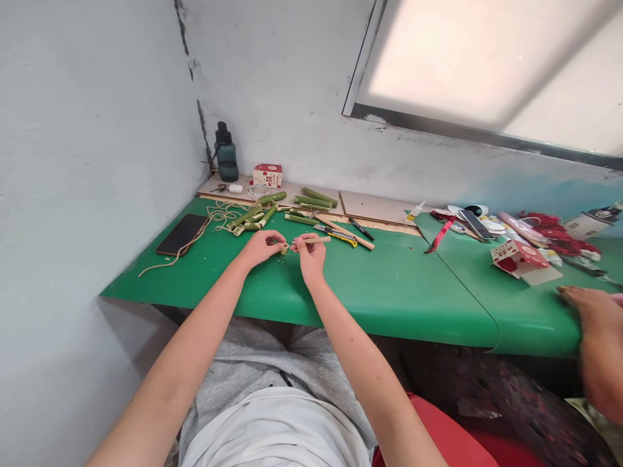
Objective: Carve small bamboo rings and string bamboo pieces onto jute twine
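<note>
Pinching a small bamboo ring (285, 249) between thumb and forefinger of the left hand (263, 249), with fingers bent and drawn nearly together. Keeping the ring low at the green tabletop (389, 292), directly between both hands, among scattered pale shavings (278, 261). Gripping a slim wooden rod (318, 240) in the right hand (311, 256), with fingers folded closely around it and one plain end sticking out to the right. Aiming the other end toward the ring; cannot tell about contact at so small a tip.

Facing cut green bamboo pieces (316, 198) beyond the hands, some heaped to the left, others lying side by side nearer the wall. Having a yellow utility knife (343, 237) just beyond the right hand, with a long wooden stick (359, 239) behind it and a black marker (361, 228) farther back. Having a dark smartphone (179, 235) to the left, with loose twine (210, 224) crossing over it. Seeing a water bottle (226, 155) upright at the back, near a red-and-white box (267, 176) and a white case (235, 189). Sharing the tabletop with another person's hand (581, 301) at far right, near an opened carton (523, 259).
</note>
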`<state>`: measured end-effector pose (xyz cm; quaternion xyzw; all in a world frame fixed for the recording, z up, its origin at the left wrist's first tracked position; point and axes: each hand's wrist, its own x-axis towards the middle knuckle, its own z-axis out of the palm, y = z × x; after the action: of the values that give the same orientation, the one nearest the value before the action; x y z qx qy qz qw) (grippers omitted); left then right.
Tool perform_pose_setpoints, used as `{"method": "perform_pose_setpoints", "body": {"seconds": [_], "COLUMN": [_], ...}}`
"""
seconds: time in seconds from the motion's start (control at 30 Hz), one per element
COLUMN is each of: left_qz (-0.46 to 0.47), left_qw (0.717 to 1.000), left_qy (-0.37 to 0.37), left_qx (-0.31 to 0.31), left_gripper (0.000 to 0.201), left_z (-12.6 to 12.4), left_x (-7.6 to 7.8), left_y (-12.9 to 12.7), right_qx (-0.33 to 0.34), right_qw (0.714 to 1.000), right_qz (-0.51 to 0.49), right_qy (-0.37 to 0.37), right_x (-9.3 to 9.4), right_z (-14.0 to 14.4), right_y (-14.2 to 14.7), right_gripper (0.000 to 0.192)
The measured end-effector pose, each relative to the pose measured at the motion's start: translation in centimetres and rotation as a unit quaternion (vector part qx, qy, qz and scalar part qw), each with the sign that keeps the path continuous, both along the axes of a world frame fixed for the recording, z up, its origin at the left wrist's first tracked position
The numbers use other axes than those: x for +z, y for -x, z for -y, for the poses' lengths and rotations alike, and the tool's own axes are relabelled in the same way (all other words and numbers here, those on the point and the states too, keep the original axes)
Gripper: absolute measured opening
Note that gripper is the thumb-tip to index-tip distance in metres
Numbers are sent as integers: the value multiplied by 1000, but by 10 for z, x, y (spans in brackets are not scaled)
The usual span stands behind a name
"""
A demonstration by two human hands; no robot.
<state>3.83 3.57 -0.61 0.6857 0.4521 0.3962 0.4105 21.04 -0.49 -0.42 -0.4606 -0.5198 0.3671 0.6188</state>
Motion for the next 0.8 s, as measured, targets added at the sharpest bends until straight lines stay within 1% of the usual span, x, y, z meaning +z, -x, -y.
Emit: {"method": "perform_pose_setpoints", "body": {"seconds": [0.3,0.8], "left_qz": [6,7], "left_qw": [1000,1000], "left_qy": [-7,-7], "left_qx": [-10,-21], "left_gripper": [22,25], "left_z": [0,-1], "left_x": [1,-1], "left_y": [-1,2], "right_qx": [29,29], "right_qw": [999,999], "right_qz": [-10,17], "right_qy": [9,-6], "right_x": [-4,-3], "right_z": [-2,4], "right_y": [3,5], "right_gripper": [34,27]}}
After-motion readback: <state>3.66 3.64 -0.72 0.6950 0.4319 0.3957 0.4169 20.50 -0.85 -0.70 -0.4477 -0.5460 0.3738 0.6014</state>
